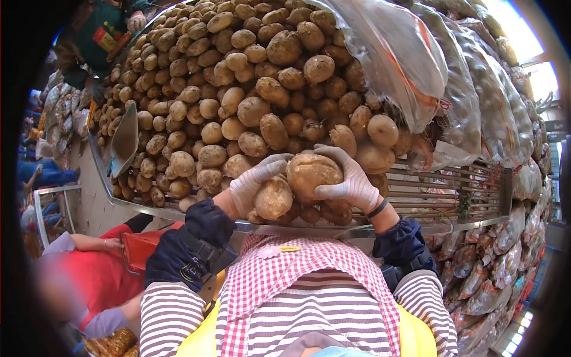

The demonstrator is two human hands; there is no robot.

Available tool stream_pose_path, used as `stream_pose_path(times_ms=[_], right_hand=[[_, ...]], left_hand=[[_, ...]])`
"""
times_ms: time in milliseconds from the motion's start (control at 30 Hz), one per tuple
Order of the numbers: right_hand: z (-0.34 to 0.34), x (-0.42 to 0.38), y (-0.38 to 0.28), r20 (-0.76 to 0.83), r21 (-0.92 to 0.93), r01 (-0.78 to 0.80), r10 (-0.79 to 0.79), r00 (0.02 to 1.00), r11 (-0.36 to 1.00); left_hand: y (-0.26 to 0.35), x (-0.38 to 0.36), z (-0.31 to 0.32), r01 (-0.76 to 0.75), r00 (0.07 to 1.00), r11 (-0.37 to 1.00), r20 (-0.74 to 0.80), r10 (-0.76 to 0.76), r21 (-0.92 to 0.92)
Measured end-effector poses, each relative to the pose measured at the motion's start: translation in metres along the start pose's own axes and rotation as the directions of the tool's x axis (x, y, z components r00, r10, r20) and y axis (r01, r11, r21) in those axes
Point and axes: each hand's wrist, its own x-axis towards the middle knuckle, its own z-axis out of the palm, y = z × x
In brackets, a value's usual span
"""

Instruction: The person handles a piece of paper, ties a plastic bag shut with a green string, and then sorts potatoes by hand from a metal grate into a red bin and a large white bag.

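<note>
My right hand [355,183], in a pale knit glove, is wrapped round a large brown potato [313,177] with a rough, marked skin. Just beside it, my left hand [254,183], also gloved, curls over a second, rounder potato [273,199]; its fingertips reach close to the large one. Both hands are at the near edge of a wide heap of potatoes [235,95]. More potatoes [336,212] lie below and between the hands, partly hidden.
A slatted metal rack [452,193] with a metal rim shows at right. A clear plastic bag [392,53] drapes over the heap, with filled sacks [499,262] stacked beyond. A metal scoop-like plate [124,141] stands at left. A person in red [89,273] is at lower left, another person [89,41] at upper left.
</note>
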Motion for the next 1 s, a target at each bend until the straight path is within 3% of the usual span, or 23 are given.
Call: stream_pose_path(times_ms=[67, 133, 200, 233, 367, 467, 500, 600, 633, 667, 700, 733, 800, 833, 867, 933, 1000], right_hand=[[0.004, 0.0, -0.009, 0.119, 0.133, -0.09, 0.075, 0.99, 0.987], [0.012, -0.009, -0.009, 0.058, 0.05, -0.009, 0.006, 0.998, 0.999], [0.011, -0.016, -0.007, 0.12, -0.274, 0.233, -0.207, 0.971, 0.933], [0.011, -0.02, -0.005, 0.131, -0.313, 0.246, -0.215, 0.968, 0.917], [0.0, -0.004, -0.008, 0.101, -0.336, 0.073, -0.041, 0.994, 0.939], [0.002, 0.011, 0.004, 0.124, 0.137, -0.156, 0.14, 0.982, 0.978], [0.001, 0.009, 0.004, 0.123, 0.137, -0.155, 0.139, 0.983, 0.978], [0.003, 0.0, -0.001, 0.093, 0.091, -0.087, 0.079, 0.993, 0.992], [0.005, -0.009, -0.006, 0.099, -0.058, 0.083, -0.077, 0.992, 0.995], [0.008, -0.019, -0.011, 0.129, -0.203, 0.25, -0.227, 0.965, 0.947], [0.013, -0.025, -0.016, 0.142, -0.224, 0.347, -0.322, 0.936, 0.911], [0.019, -0.032, -0.019, 0.152, -0.241, 0.374, -0.345, 0.926, 0.896], [0.037, -0.05, -0.021, 0.165, -0.135, 0.34, -0.318, 0.934, 0.931], [0.041, -0.05, -0.03, 0.215, -0.129, 0.437, -0.405, 0.889, 0.89], [0.04, -0.051, -0.031, 0.305, -0.187, 0.494, -0.428, 0.851, 0.849], [0.034, -0.047, -0.032, 0.457, -0.294, 0.566, -0.407, 0.791, 0.77], [0.033, -0.047, -0.04, 0.473, -0.306, 0.576, -0.404, 0.783, 0.758]], left_hand=[[-0.006, -0.001, -0.005, -0.008, 1.0, 1.0, 0.013, 0.008, -0.013], [-0.012, -0.007, -0.007, -0.029, 0.999, 0.999, 0.024, 0.029, -0.028], [-0.023, -0.02, -0.007, -0.091, 0.995, 0.994, 0.029, 0.093, -0.068], [-0.027, -0.025, 0.001, -0.107, 0.994, 0.991, -0.001, 0.107, -0.086], [-0.038, -0.018, 0.009, -0.193, 0.981, 0.976, -0.029, 0.191, -0.101], [-0.04, -0.009, 0.018, -0.209, 0.974, 0.961, -0.125, 0.189, -0.182], [-0.043, -0.006, 0.009, -0.202, 0.978, 0.958, -0.099, 0.186, -0.203], [-0.051, -0.004, 0.011, -0.307, 0.949, 0.933, -0.129, 0.287, -0.187], [-0.053, -0.006, 0.008, -0.308, 0.949, 0.932, -0.135, 0.286, -0.191], [-0.055, -0.009, 0.004, -0.185, 0.982, 0.894, -0.034, 0.188, -0.409], [-0.057, -0.011, 0.001, -0.038, 0.99, 0.804, 0.089, 0.112, -0.593], [-0.057, -0.013, 0.01, -0.038, 0.99, 0.801, 0.086, 0.111, -0.597], [-0.058, -0.019, 0.037, -0.227, 0.95, 0.784, 0.046, 0.309, -0.578], [-0.067, -0.019, 0.018, -0.1, 0.948, 0.786, 0.18, 0.261, -0.61], [-0.068, -0.021, 0.015, -0.101, 0.948, 0.784, 0.181, 0.263, -0.613], [-0.068, -0.023, 0.013, -0.082, 0.984, 0.734, 0.063, 0.167, -0.674], [-0.064, -0.024, 0.014, -0.066, 0.991, 0.762, 0.044, 0.124, -0.644]])
